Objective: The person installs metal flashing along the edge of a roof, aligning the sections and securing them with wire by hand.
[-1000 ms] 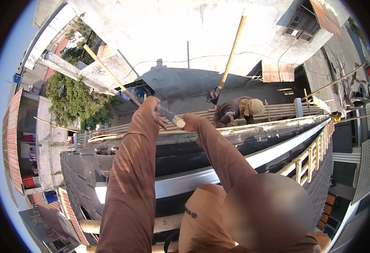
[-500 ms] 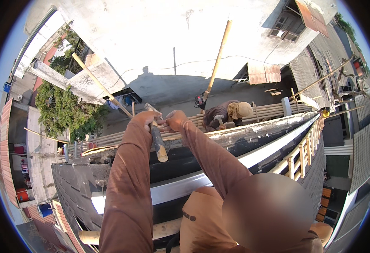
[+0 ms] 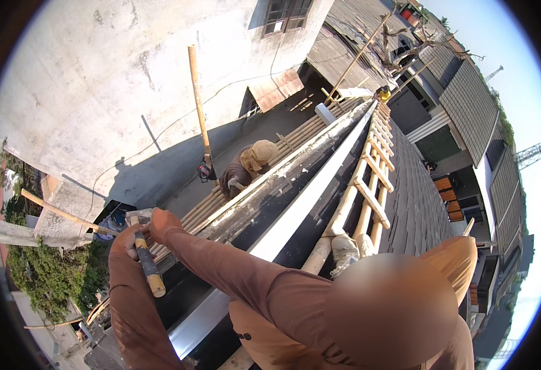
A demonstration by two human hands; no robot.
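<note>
Out at the left, both my hands are close together over the roof's edge. My left hand [image 3: 123, 243] is closed around a hammer [image 3: 149, 265], whose dark-wrapped handle ends in bare wood and points back toward me. My right hand [image 3: 164, 225] is closed beside the metal hammer head, its fingertips turned toward my left hand. Whatever it pinches is too small or hidden to name. Below my forearms runs a long silver metal strip [image 3: 282, 229] along the dark roof.
A bamboo ladder [image 3: 369, 192] lies on the shingled slope [image 3: 415, 200], with my foot [image 3: 346, 251] by its near end. Beyond the ridge, a co-worker [image 3: 236, 174] in a tan head covering bends by bamboo poles. An upright bamboo pole [image 3: 197, 92] stands before a pale wall [image 3: 128, 74].
My view has swung to the right, so hands, hammer and co-worker appear farther left. The hammer stays in my left hand. My right hand has come up beside the hammer head.
</note>
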